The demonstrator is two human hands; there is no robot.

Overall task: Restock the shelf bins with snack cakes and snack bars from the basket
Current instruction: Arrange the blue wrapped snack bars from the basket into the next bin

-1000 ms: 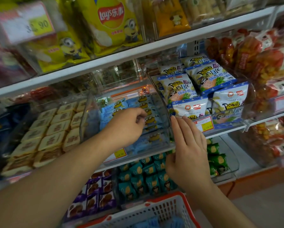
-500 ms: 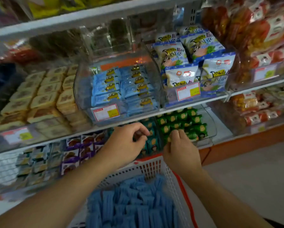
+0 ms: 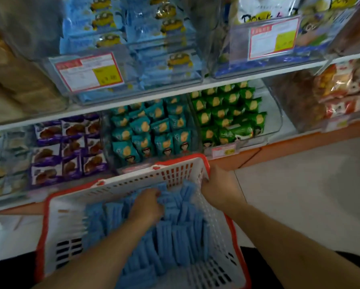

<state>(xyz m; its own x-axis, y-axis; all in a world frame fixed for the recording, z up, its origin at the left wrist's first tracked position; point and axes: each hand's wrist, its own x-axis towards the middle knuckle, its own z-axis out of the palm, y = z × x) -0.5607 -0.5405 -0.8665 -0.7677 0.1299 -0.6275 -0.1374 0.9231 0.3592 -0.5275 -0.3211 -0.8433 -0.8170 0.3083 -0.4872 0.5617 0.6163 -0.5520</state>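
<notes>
Store shelving fills the upper view, clear bins in two tiers; the upper bin of blue minion-print snack cakes (image 3: 133, 49) sits behind its price tag (image 3: 89, 70), while below lie purple packs (image 3: 68, 147), teal packs (image 3: 152, 130) and green packs (image 3: 227, 111); a second ago both hands were up at that blue bin, and they have since dropped into the red-rimmed white basket (image 3: 49, 226) on the floor in front of the shelf, which suggests one load is placed and another is being fetched; the left hand (image 3: 146, 206) is curled down among the blue wrapped bars (image 3: 175, 236) (apparently closing on some, though blur hides the grip); the right hand (image 3: 218, 186) grasps the basket's far right wall near the rim, steadying it; plenty of bars remain, so restocking looks far from done.
</notes>
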